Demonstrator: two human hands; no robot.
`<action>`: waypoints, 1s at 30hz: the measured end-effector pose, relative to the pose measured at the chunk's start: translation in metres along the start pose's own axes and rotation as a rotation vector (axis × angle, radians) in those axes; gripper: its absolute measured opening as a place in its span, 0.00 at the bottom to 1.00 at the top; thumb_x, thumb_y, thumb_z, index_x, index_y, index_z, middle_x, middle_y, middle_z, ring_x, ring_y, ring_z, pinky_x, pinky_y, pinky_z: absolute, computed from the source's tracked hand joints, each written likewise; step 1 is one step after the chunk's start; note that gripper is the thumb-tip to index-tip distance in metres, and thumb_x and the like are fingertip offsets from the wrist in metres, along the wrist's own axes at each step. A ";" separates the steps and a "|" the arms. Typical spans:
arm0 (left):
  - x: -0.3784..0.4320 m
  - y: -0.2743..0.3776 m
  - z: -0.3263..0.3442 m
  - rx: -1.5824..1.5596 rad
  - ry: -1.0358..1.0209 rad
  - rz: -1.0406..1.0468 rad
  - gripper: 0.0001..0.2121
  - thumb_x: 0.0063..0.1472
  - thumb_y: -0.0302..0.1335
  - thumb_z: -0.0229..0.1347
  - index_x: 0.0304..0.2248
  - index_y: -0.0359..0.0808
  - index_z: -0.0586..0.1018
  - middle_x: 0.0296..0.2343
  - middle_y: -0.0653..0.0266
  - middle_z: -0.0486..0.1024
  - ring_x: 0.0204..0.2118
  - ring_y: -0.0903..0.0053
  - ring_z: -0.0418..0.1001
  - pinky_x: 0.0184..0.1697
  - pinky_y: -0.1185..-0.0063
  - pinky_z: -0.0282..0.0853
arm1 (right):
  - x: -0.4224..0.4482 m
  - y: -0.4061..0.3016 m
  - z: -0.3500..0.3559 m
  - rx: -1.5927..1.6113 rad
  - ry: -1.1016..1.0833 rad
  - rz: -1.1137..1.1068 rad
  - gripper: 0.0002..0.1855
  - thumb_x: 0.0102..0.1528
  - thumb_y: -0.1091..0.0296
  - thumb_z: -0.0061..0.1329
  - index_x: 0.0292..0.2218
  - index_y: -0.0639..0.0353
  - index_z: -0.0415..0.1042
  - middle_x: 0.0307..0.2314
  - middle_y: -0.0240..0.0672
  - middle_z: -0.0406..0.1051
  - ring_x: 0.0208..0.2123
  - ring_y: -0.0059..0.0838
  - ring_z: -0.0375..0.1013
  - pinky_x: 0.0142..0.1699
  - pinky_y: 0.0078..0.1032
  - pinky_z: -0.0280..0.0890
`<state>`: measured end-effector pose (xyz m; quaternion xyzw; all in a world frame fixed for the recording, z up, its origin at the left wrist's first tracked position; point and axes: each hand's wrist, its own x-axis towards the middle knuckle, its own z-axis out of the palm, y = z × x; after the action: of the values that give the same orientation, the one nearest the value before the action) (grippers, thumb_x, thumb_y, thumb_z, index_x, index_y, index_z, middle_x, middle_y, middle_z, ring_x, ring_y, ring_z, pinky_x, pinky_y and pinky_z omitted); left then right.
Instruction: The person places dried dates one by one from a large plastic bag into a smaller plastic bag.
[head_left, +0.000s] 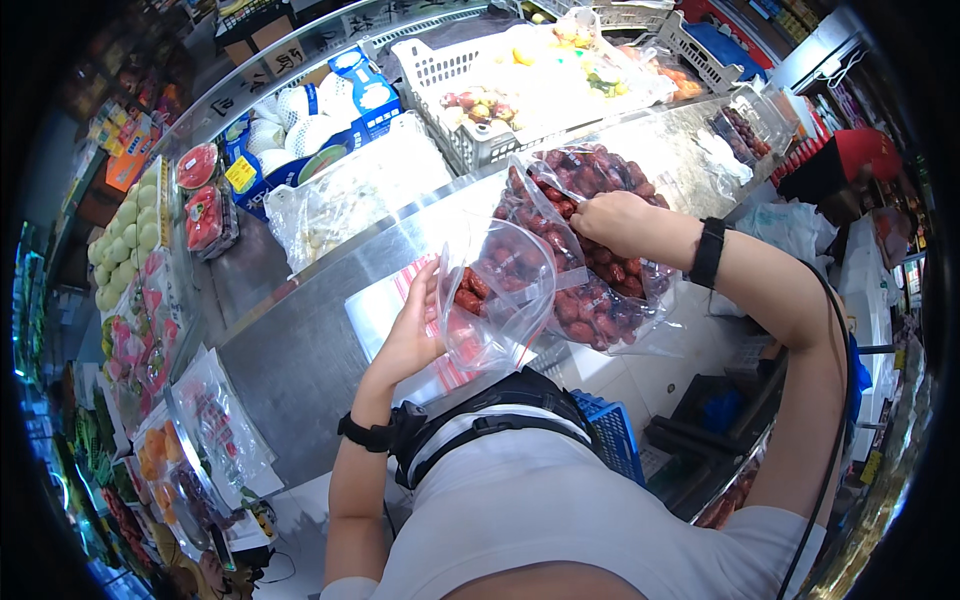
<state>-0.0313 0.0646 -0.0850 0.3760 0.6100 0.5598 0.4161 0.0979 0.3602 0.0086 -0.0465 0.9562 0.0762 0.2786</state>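
Note:
A large clear plastic bag of dried red dates (589, 307) lies at the right part of the metal counter, its mouth open. My right hand (611, 221) is at that mouth, fingers bent down among the dates; whether it grips any is hidden. My left hand (412, 326) holds a smaller clear plastic bag (491, 341) by its left side, the thumb and fingers around its edge. A few dates (471, 291) show in this smaller bag. Beneath it, a stack of flat clear bags with red stripes (375, 319) lies on the counter.
Behind the counter (277, 382) stand a white plastic crate (480, 146) of fruit and a blue carton (375, 101) of foam-netted fruit. Packed cut fruit (202, 217) sits at the left. A clear box of grapes (742, 135) stands at the back right. A blue basket (619, 439) is below the counter edge.

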 end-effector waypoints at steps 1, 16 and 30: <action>0.000 0.002 0.000 0.008 -0.007 -0.020 0.52 0.45 0.32 0.65 0.60 0.36 0.39 0.56 0.48 0.49 0.59 0.63 0.49 0.58 0.68 0.51 | -0.001 0.000 -0.002 -0.001 0.001 -0.003 0.11 0.42 0.75 0.49 0.32 0.64 0.68 0.29 0.44 0.71 0.33 0.42 0.73 0.37 0.33 0.68; 0.000 0.001 0.000 0.166 0.012 0.017 0.51 0.45 0.34 0.65 0.60 0.36 0.41 0.55 0.48 0.52 0.57 0.64 0.53 0.56 0.69 0.55 | -0.066 -0.032 -0.070 0.430 0.529 -0.015 0.17 0.42 0.80 0.52 0.37 0.63 0.71 0.30 0.41 0.66 0.32 0.40 0.70 0.37 0.32 0.66; 0.008 0.008 0.003 0.203 -0.004 0.022 0.47 0.44 0.30 0.65 0.58 0.31 0.46 0.55 0.48 0.53 0.58 0.63 0.54 0.58 0.72 0.53 | -0.024 -0.101 -0.086 0.332 0.871 -0.501 0.11 0.40 0.75 0.50 0.30 0.66 0.69 0.28 0.37 0.65 0.34 0.33 0.68 0.39 0.26 0.66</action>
<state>-0.0312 0.0735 -0.0774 0.4240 0.6586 0.4989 0.3707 0.0858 0.2468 0.0810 -0.2562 0.9423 -0.1713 -0.1310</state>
